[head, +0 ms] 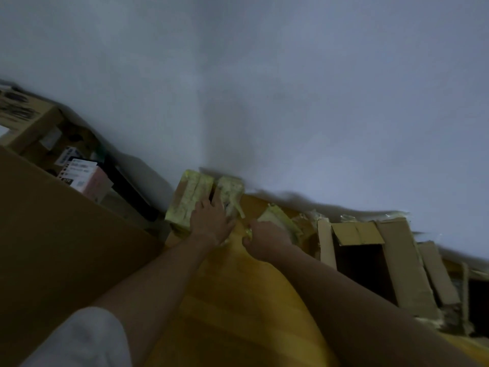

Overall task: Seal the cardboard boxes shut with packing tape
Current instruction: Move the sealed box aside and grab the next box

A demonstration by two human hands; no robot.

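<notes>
A small cardboard box [189, 200], covered in yellowish tape, stands against the white wall on the yellow surface [238, 300]. My left hand [211, 221] lies flat on its top over the flap seam, fingers spread. My right hand [264, 241] grips a roll of packing tape [277, 221] just right of the box, with a short strip of tape [239, 210] running from it toward the box. The view is dim and blurred.
A large brown cardboard panel [66, 234] fills the left foreground. Behind it are open boxes holding small packages [82, 176]. To the right stands an open cardboard box [370, 250] with torn flaps, against the wall [264, 88].
</notes>
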